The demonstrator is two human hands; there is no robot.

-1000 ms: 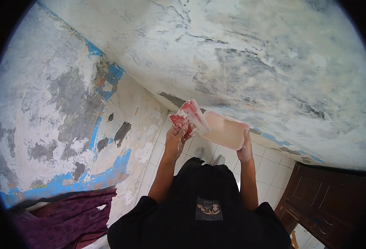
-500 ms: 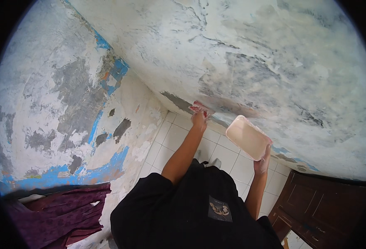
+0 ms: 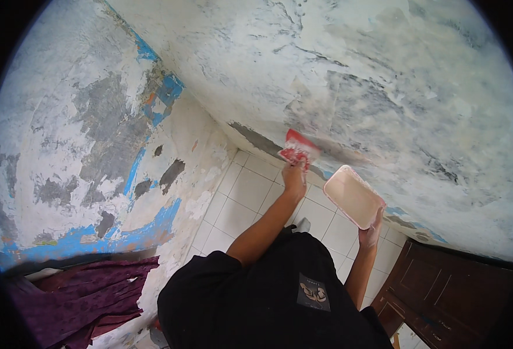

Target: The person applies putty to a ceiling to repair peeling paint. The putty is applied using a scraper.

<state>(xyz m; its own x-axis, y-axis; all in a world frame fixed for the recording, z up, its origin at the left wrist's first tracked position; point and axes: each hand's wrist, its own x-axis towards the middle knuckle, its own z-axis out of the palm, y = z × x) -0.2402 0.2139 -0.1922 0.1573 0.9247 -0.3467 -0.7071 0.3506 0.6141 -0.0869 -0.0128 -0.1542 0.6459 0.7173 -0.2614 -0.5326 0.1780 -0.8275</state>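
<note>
My left hand (image 3: pixel 294 179) is closed round a red putty spreader (image 3: pixel 300 148) smeared with white filler. Its wide blade is up against the lower part of the patchy white wall (image 3: pixel 396 110), close to a bare grey strip (image 3: pixel 257 138). In my right hand (image 3: pixel 370 231) is a shallow pinkish-white tray (image 3: pixel 355 198), gripped at its near right corner and tilted. The tray's inside looks smooth and pale; I cannot tell how much filler lies in it. White smears mark both hands.
A second wall (image 3: pixel 105 128) with grey patches and peeling blue paint meets this one at the left. Purple cloth (image 3: pixel 87 291) hangs at lower left. A dark brown wooden cabinet (image 3: pixel 442 291) stands at lower right. White tiles (image 3: pixel 242 192) cover the floor.
My left hand has shifted right and turned the spreader, so its red blade shows more fully. The tray in my right hand sits slightly lower and farther right.
</note>
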